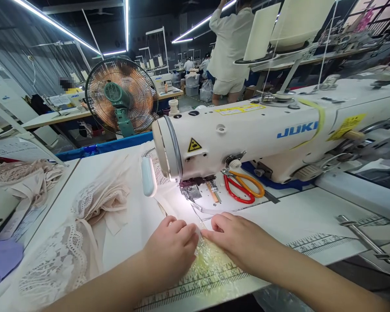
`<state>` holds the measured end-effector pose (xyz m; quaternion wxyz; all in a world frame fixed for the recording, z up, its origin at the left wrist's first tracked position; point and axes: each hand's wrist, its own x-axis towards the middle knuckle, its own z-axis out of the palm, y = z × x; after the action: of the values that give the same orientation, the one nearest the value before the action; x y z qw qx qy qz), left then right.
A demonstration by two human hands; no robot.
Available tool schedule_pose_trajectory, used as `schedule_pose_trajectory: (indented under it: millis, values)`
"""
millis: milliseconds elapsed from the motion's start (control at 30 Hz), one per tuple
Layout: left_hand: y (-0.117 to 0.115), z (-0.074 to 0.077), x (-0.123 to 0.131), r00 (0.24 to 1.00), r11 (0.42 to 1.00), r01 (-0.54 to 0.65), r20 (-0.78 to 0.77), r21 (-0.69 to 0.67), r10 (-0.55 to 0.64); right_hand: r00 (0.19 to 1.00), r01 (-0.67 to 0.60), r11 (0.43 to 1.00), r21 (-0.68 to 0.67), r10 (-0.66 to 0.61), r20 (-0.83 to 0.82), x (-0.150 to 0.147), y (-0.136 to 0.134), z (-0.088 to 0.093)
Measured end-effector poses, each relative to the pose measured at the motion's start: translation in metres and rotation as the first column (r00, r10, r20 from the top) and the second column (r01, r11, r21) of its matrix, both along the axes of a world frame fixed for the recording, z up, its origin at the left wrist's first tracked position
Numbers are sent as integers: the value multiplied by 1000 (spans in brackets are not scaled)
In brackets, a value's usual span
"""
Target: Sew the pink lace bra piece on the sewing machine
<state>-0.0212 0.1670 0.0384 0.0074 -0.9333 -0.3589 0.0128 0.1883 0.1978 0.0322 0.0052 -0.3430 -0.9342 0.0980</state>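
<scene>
My left hand is closed, its fingers curled down on the table just in front of the sewing machine. A narrow pale strip runs from beside the needle area to its fingers. Close by, my right hand has its fingers bent in, with thumb and forefinger together at a thin pale edge. What either hand pinches is mostly hidden by the fingers and the bright lamp glare. Under and between the hands lies a crinkled clear, yellowish film over the printed ruler tape.
Beige lace pieces lie on the left. Scissors with red and orange handles rest beside the machine bed. A small lamp hangs left of the needle. Behind stand a fan, thread cones and a person.
</scene>
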Motion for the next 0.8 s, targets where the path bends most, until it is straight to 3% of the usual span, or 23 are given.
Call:
schedule_pose_trajectory:
  millis: [367, 800]
  values:
    - [19, -3, -14, 998, 989, 35, 45, 143, -42, 994, 7, 996, 92, -17, 109, -19, 19, 4]
    - [42, -7, -29, 999, 987, 25, 29, 160, -30, 943, 104, 992, 68, -120, 309, -44, 29, 18]
